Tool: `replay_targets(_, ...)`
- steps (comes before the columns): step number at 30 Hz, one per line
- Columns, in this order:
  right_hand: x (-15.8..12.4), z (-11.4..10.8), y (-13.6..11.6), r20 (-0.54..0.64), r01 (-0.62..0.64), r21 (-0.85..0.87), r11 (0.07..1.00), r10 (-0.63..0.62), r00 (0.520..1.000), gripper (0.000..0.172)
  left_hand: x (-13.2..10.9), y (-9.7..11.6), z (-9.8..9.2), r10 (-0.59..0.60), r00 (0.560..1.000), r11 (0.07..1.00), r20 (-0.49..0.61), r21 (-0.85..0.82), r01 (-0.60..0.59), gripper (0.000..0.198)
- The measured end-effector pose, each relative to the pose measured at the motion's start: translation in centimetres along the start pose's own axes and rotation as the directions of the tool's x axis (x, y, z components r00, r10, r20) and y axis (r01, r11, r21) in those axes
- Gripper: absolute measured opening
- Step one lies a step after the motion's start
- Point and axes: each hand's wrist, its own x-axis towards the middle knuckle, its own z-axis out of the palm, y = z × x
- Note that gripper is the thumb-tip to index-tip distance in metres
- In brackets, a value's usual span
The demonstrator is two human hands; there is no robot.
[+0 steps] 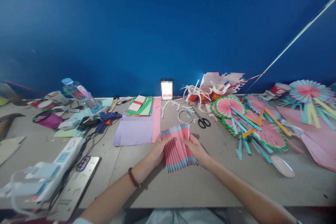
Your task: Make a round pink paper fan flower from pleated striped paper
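Both hands (158, 151) (195, 148) pinch pleated pink paper (178, 148), fingers curled.

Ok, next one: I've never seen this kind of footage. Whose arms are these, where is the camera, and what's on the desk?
No machine here: a person wears a camera on the head, looking down at their own arms. The left hand and right hand grip a pleated pink paper from either side, on a grey table. Beyond it lie scissors; to the right, finished paper fans; to the left, a lilac sheet, a blue glue gun, a power strip and a phone.
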Motion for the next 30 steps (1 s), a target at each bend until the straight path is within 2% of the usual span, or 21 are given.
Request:
replay_targets(3, 0.4, -0.4, 0.1, -0.062, 0.073, 0.004, 0.997, -0.073, 0.995, 0.044, -0.4, -0.5, 0.2, -0.057, 0.994, 0.995, 0.096, 0.086, 0.048, 0.042)
replay_targets(6, 0.3, -0.4, 0.3, -0.021, 0.071, -0.015, 0.997, -0.071, 0.997, 0.044, -0.6, -0.8, 0.5, -0.038, 0.994, 0.985, 0.104, 0.170, 0.019, 0.045)
replay_targets(9, 0.1, -0.2, 0.8, 0.035, 0.091, -0.093, 0.992, -0.088, 0.996, 0.042, -0.8, -0.9, 0.8, 0.044, 0.993, 0.963, 0.111, 0.259, -0.071, 0.045)
replay_targets(13, -0.1, 0.2, 1.3, 0.081, 0.262, -0.243, 0.934, -0.250, 0.965, 0.040, -0.8, -1.4, 1.0, 0.176, 0.973, 0.915, 0.148, 0.340, -0.217, 0.039)
replay_targets(17, -0.3, 0.3, 1.1, 0.069, 0.278, -0.235, 0.931, -0.269, 0.961, 0.038, -1.0, -1.9, 0.9, 0.229, 0.962, 0.883, 0.151, 0.382, -0.271, 0.035)
replay_targets(22, -0.4, 0.3, 0.9, 0.009, 0.321, -0.339, 0.884, -0.339, 0.941, 0.032, -1.4, -2.1, 0.8, 0.226, 0.955, 0.867, 0.190, 0.407, -0.286, 0.036)
replay_targets(24, -0.4, 0.2, 1.0, -0.052, 0.308, -0.411, 0.858, -0.360, 0.932, 0.030, -1.6, -2.3, 0.8, 0.241, 0.944, 0.854, 0.226, 0.413, -0.317, 0.034)
replay_targets(27, -0.4, 0.2, 1.0, -0.127, 0.302, -0.489, 0.818, -0.410, 0.903, 0.027, -1.5, -2.8, 0.4, 0.281, 0.935, 0.856, 0.216, 0.384, -0.346, 0.036)
replay_targets(30, -0.4, 0.2, 0.9, -0.084, 0.346, -0.543, 0.765, -0.459, 0.884, 0.021, -1.3, -3.0, 0.0, 0.217, 0.965, 0.918, 0.145, 0.305, -0.252, 0.046)
